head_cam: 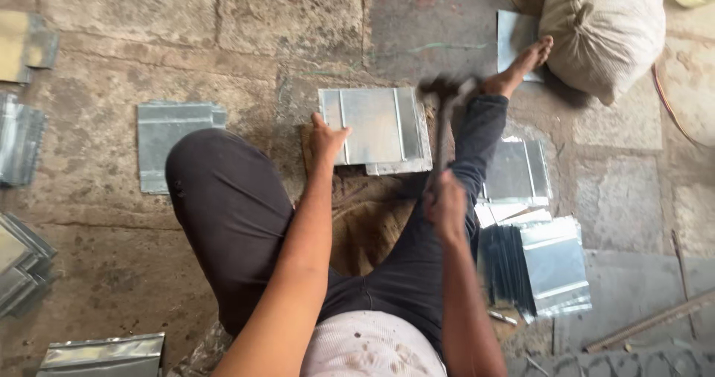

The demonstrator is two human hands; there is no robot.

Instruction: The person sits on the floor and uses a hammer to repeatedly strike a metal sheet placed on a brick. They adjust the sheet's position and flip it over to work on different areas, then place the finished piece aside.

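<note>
The folded metal sheet [375, 130] lies flat on the stone floor [283, 19], far of the seated person's lap and between the two legs, resting partly on a brown pad [365, 220] of sacking. Its folded seams run near-to-far; one stands just right of the left edge, another close to the right edge.

The left hand [326, 140] is pressed on the sheet's near-left corner, fingers spread over the edge, pinning it down. The right hand [445, 202] is closed around the handle of a hammer [445, 116], which rises away from the hand toward the far side. The hammer head (heavily blurred) appears to sit just beyond the sheet's far-right corner, though whether it touches the metal cannot be told.

The governing relation: the hammer head lies to the right of the sheet, on the side of the right-hand seam, well apart from the holding hand on the left edge. The right hand is the striking side; the left is nearer the sheet itself.

Further stacks of sheets [547, 261] lie to the right, beside the outstretched leg.
</note>
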